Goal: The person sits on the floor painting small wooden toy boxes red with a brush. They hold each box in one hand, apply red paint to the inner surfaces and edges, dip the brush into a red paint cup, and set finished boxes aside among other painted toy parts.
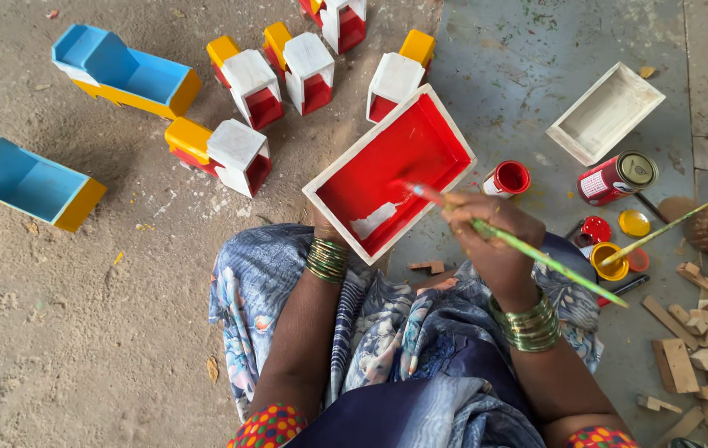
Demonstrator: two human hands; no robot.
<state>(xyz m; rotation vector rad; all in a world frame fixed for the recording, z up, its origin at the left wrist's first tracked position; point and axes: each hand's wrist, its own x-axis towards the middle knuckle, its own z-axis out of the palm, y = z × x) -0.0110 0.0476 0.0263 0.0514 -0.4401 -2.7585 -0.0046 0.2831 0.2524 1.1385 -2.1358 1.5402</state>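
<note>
over the red tray (420, 141) (tilted), right hand (491, 232) holds paintbrush (536, 257).

Floor (80, 332) lying sandy at left, turning grey and paint-flecked at right. Two blue-and-yellow toy trucks (126, 73) sitting on sand at far left. Red-and-white toy cabs (253, 87) standing clustered near top. White tray (605, 112) resting on grey part, red paint can (617, 177) lying beside it. Small red paint pot (507, 178) standing nearby. Wood scraps (698, 344) lying scattered at right edge.
</note>
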